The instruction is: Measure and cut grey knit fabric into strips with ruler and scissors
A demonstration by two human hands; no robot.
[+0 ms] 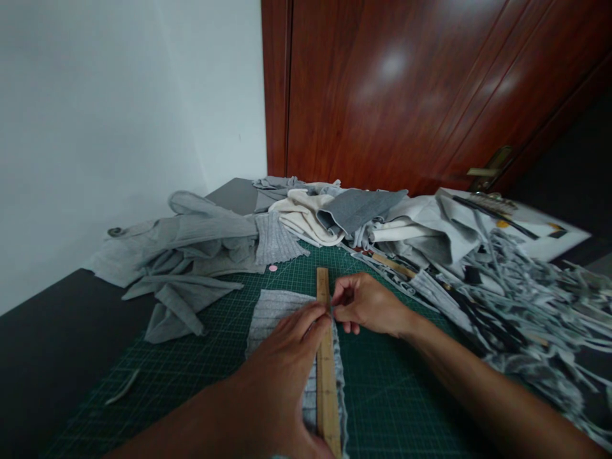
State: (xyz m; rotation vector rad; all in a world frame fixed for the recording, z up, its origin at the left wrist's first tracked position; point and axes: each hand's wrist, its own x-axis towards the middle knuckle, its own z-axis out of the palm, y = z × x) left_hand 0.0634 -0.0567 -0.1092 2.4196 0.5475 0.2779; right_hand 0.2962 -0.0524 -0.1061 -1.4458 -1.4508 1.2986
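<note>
A piece of grey ribbed knit fabric (280, 312) lies on a green cutting mat (392, 395). Along its right side runs a wooden ruler (327, 389), leaving a narrow strip of fabric showing past the ruler's edge. My left hand (277, 376) holds the ruler down, fingertips near its far part and thumb near its close end. At the ruler's right edge, my right hand (366, 305) has thumb and forefinger pinched at the fabric's edge. Whether anything small is also between those fingers cannot be made out.
Grey garments and cut pieces (191, 248) lie at the left. White and grey cloth (310, 217) is heaped at the back, before a reddish-brown door (373, 95). Tangled fabric strips (530, 299) fill the right side. A small pale scrap (123, 387) rests on the mat.
</note>
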